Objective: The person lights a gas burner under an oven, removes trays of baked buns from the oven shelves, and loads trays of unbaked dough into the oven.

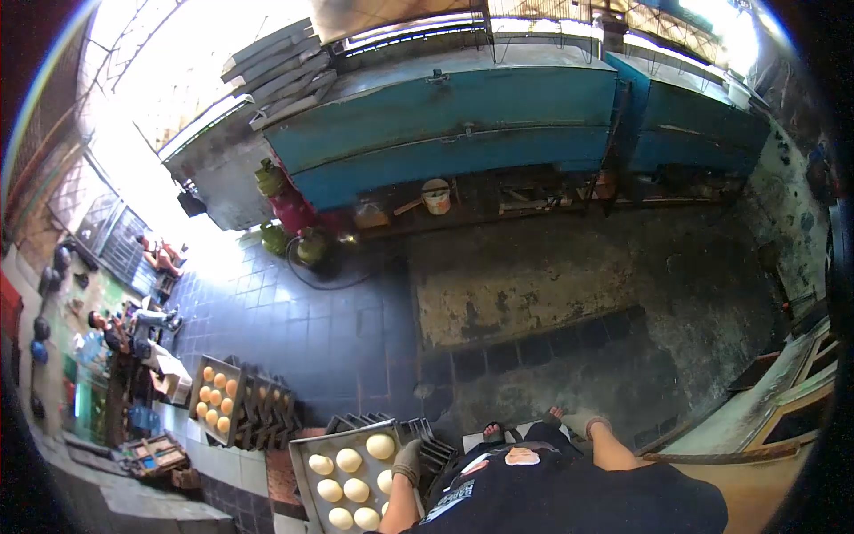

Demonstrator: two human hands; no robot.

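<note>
Bun tray (331, 444) lies just left of gloved left hand (407, 461) (seemingly touching it); can't tell opening or hold.

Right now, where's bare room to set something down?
Concrete floor between blue cabinets and feet; dark floor tiles between gas cylinders and far bun tray. Crowded: near bun tray, beside gloved left hand, holding several buns.

Buns (356, 489) lie in rows on the near tray (342, 439), left hand (407, 461) at its right edge; a second tray (224, 365) sits beyond, leftward.
</note>
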